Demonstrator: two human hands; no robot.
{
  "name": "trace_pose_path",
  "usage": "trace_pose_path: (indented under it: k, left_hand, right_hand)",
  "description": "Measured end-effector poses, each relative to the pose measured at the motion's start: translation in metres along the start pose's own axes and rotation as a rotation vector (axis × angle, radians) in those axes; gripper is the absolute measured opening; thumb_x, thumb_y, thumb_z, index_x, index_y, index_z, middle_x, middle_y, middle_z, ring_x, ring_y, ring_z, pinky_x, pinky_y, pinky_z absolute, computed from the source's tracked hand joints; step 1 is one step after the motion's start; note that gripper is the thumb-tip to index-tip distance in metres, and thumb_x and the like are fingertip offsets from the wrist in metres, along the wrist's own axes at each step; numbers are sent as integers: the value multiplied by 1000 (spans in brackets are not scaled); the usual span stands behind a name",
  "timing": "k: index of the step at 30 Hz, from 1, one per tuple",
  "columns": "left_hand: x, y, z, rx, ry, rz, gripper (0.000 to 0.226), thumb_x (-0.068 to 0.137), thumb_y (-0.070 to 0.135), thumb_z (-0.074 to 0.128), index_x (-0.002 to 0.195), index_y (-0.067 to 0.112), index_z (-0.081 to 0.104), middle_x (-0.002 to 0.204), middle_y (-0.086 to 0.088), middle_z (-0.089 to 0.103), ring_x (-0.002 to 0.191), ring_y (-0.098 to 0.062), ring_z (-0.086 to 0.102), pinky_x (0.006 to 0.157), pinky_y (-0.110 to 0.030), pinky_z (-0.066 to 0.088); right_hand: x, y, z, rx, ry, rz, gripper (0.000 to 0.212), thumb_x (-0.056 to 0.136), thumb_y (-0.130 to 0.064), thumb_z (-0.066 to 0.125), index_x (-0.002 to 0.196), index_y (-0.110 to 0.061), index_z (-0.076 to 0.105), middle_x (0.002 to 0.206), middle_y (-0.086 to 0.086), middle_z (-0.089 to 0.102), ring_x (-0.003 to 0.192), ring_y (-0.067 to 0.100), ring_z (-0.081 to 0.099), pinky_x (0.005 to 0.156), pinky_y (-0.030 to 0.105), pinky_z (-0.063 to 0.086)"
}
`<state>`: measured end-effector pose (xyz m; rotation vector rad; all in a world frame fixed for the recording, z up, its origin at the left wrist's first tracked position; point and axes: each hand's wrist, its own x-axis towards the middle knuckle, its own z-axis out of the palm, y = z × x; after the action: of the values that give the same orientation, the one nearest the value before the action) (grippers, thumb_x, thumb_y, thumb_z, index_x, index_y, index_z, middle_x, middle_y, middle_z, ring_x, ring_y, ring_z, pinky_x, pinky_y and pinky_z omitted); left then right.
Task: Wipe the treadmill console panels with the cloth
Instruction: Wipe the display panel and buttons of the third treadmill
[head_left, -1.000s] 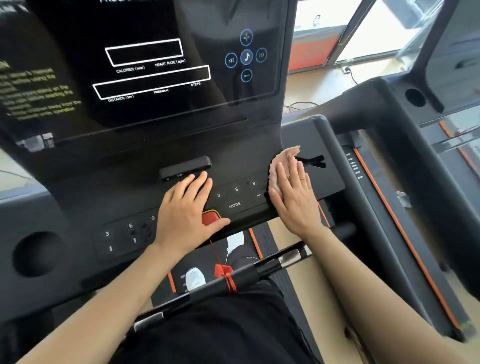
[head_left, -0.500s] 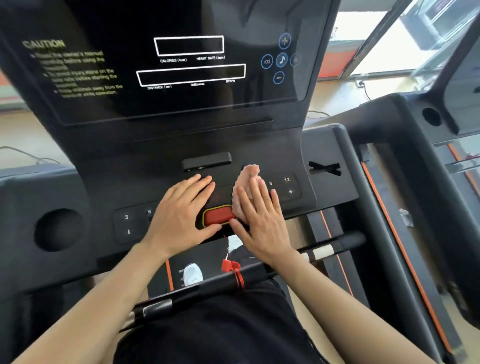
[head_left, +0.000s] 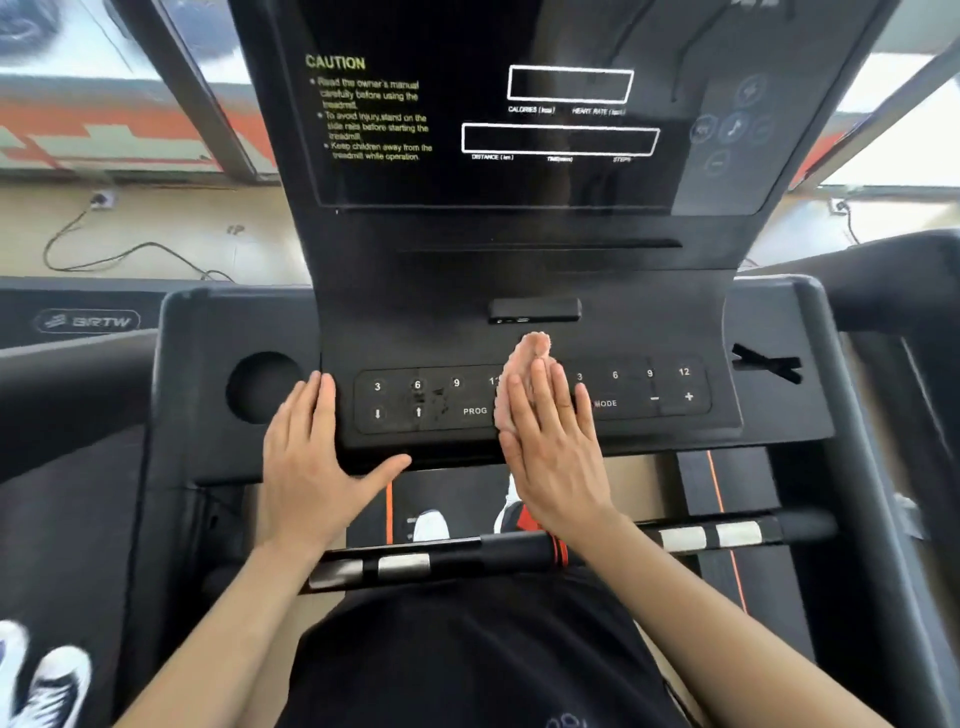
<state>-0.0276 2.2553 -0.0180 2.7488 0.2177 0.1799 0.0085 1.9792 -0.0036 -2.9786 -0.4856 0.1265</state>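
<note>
The black treadmill console fills the middle of the head view, with a button panel along its lower edge and a dark display above. A small pinkish cloth lies on the middle of the button panel. My right hand presses flat on the cloth with fingers straight, covering most of it. My left hand rests flat and spread on the console's left front edge, beside the button panel, holding nothing.
A round cup recess sits left of the buttons and a slot at the right. A black handlebar with silver sensors crosses below my wrists. Neighbouring treadmill frames stand at both sides; cables trail on the floor behind.
My right hand has slid the cloth leftward along the button panel, from its right end to the middle. My left hand has moved left, off the red button to the console's left edge.
</note>
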Motion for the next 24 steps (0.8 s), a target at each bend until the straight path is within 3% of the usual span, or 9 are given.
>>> trace_pose_path:
  k: [9,14,18,20,22,24]
  left_hand:
    - [1,-5,2,-30,65,43,117,71,82,65,154,3,42,160,-13,46,150,-29,40,122,-44,31]
    - [-2,-27,-5,-220,21,146,96,77,51,66,156,3,39,162,-11,41,153,-24,35,123,-46,34]
    - [-16,-39,-14,-395,110,74,75,79,29,61,148,2,50,151,-9,55,143,-23,48,121,-37,38]
    - [-23,-36,-17,-403,186,51,65,81,25,63,141,1,57,142,-9,62,135,-26,53,119,-32,39]
    - [-24,-29,-18,-392,256,54,56,83,23,65,134,1,63,134,-8,66,128,-24,56,115,-32,42]
    - [-22,-20,-18,-376,317,76,48,84,19,70,128,1,68,129,-9,68,122,-26,59,108,-39,48]
  right_hand:
    - [26,-75,4,17,-66,-218,65,108,-41,22,163,-15,-1,171,13,-8,158,29,-11,129,50,3]
    - [46,-102,6,-27,-93,-412,61,108,-39,22,163,-16,8,171,13,2,158,30,-1,127,51,12]
    - [60,-118,7,-50,-117,-574,62,107,-40,26,163,-17,10,171,9,6,159,27,2,128,49,10]
    - [65,-121,1,53,-157,-608,74,102,-42,41,163,-18,7,171,6,5,159,24,0,129,48,7]
    - [66,-120,-10,354,-237,-524,90,92,-36,62,163,-19,9,172,2,8,159,19,2,129,45,4]
    - [60,-110,-21,590,-150,-398,86,84,-26,70,159,-18,29,167,1,26,156,18,21,128,42,14]
